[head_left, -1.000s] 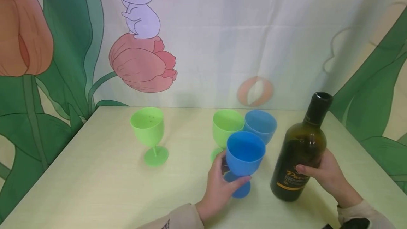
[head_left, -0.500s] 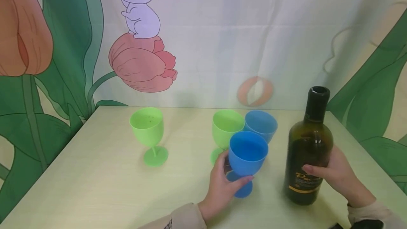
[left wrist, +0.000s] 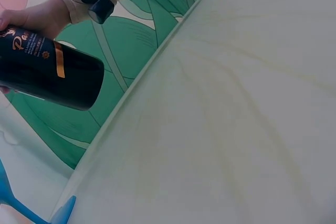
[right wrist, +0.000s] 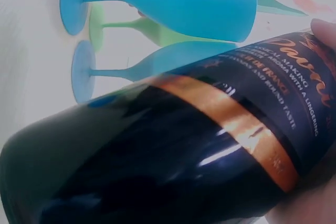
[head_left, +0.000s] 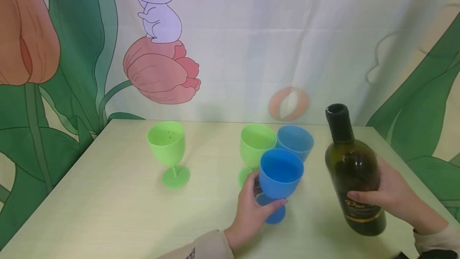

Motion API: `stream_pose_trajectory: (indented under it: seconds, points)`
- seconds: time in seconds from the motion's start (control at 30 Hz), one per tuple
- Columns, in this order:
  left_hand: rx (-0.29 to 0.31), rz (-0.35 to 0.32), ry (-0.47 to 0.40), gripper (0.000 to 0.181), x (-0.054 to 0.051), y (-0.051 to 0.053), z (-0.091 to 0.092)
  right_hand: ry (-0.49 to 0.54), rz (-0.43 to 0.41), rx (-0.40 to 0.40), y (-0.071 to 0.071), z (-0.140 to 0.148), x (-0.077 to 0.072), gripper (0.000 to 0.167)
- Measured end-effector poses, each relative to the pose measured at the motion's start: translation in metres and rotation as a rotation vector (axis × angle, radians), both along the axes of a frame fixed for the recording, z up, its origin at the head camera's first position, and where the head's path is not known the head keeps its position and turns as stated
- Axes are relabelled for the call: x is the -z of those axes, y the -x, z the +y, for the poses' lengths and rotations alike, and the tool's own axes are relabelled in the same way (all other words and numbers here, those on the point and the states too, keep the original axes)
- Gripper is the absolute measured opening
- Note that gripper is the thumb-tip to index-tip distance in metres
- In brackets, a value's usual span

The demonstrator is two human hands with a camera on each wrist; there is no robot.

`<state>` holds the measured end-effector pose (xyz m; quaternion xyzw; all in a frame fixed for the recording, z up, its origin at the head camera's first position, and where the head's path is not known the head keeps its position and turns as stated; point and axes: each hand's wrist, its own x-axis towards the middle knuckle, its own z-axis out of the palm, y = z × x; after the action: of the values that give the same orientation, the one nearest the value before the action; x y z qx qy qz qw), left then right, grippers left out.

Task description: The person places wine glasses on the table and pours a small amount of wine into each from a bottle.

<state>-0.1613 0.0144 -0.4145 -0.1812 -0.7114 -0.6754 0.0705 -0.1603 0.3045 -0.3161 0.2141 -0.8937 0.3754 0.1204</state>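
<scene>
Right hand (head_left: 395, 198) grips the bottle (head_left: 353, 171) right of the front blue cup (head_left: 281, 177), its neck (head_left: 340, 126) leaning toward that cup, which the left hand (head_left: 249, 215) holds.

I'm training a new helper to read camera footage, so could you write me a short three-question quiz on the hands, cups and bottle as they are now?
1. Multiple choice: in the head view, which way does the top of the bottle lean?
A) Toward the picture's left
B) Toward the picture's right
C) It does not lean

2. True or false: the left hand grips the bottle.

3. Count: how many cups show in the head view, and in what colours?

Key:
1. A.
2. False: that hand holds a blue cup, while the right hand grips the bottle.
3. Four: two green and two blue.
</scene>
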Motion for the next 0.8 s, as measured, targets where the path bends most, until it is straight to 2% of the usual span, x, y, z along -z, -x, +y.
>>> stream_pose_trajectory:
  seconds: [0.13,0.4,0.6,0.8]
  points:
    - [-0.006,-0.001,0.006,0.076,0.001,0.0,0.0,-0.039,-0.004,-0.015,0.001,0.001,-0.004,0.081]
    - [-0.002,-0.005,0.004,0.075,0.001,0.0,0.001,-0.187,-0.023,0.019,0.001,0.002,-0.009,0.083]
    - [-0.005,-0.018,0.007,0.074,0.001,0.0,0.0,-0.249,-0.018,-0.015,0.001,0.002,-0.011,0.085]
    - [0.002,-0.055,0.021,0.072,-0.001,-0.001,-0.001,-0.295,-0.089,-0.043,-0.001,0.001,-0.013,0.083]
